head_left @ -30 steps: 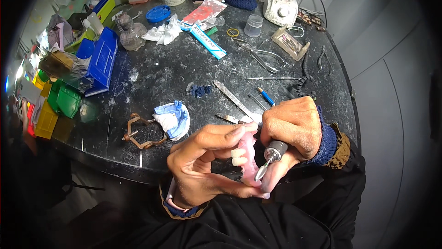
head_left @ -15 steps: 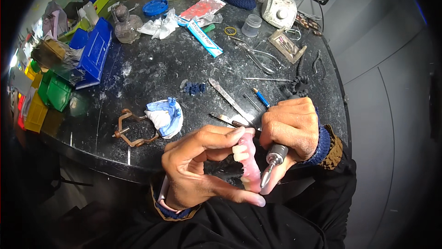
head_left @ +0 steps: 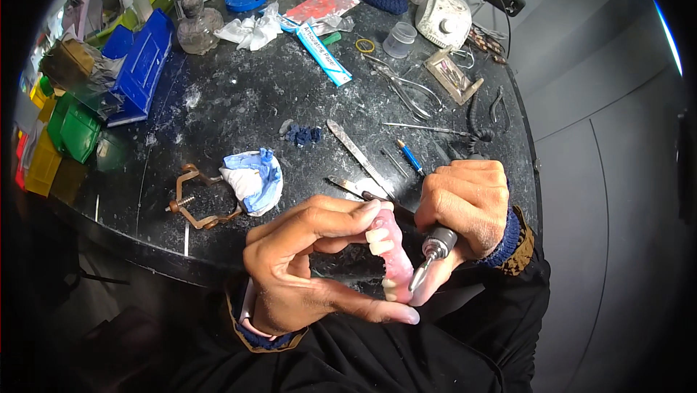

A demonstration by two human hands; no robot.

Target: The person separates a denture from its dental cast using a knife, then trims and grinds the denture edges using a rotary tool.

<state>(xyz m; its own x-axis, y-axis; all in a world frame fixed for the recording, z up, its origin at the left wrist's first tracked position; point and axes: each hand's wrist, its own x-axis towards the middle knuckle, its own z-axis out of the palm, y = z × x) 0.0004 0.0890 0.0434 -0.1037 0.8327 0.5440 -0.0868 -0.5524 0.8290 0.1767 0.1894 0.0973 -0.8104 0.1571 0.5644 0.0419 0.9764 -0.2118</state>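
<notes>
A pink partial denture (head_left: 396, 258) with a few pale teeth is gripped between the thumb and fingers of my left hand (head_left: 312, 262). My right hand (head_left: 465, 211) is closed around a rotary handpiece (head_left: 438, 243), its pointed metal bur angled down beside the denture's lower end. The right thumb lies against that lower end. Whether the bur touches the pink surface I cannot tell. On the bench left of my hands rests a plaster model (head_left: 254, 181) with blue material on it, next to a rusty metal articulator frame (head_left: 190, 197).
Beyond my hands lie a metal spatula (head_left: 357, 155), a blue pencil-like tool (head_left: 411, 157) and pliers (head_left: 408, 91). Farther off are a blue paper packet (head_left: 324, 55), a clear cup (head_left: 399, 41) and a white control box (head_left: 443, 21). Blue bins (head_left: 145, 66) and green bins (head_left: 74, 130) line the left.
The view has shifted slightly, so the bench items sit a little differently in it. Both hands keep their grips, with the bur still beside the denture's lower end.
</notes>
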